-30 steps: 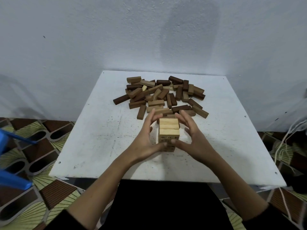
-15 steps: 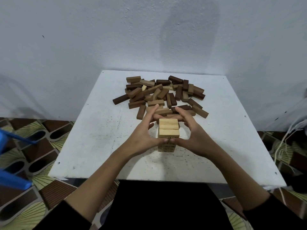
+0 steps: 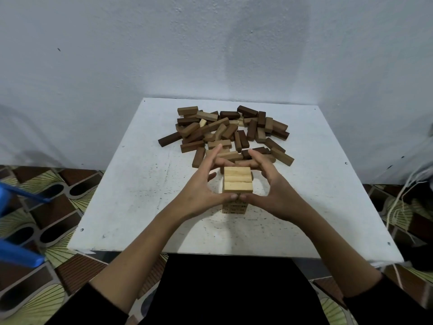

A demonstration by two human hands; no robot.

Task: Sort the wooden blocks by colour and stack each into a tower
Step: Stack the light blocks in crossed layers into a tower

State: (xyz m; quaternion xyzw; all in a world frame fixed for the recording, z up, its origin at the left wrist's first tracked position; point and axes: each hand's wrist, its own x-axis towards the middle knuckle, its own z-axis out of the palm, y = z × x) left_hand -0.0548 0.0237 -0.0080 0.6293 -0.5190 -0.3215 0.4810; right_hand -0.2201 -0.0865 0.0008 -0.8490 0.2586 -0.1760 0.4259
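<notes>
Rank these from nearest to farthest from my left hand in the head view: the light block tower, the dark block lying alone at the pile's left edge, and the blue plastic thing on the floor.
1. Light block tower: right beside the left hand, thumb at its near face.
2. Lone dark block: farther back on the table, left end of the pile.
3. Blue plastic thing: on the floor, far left.
</notes>
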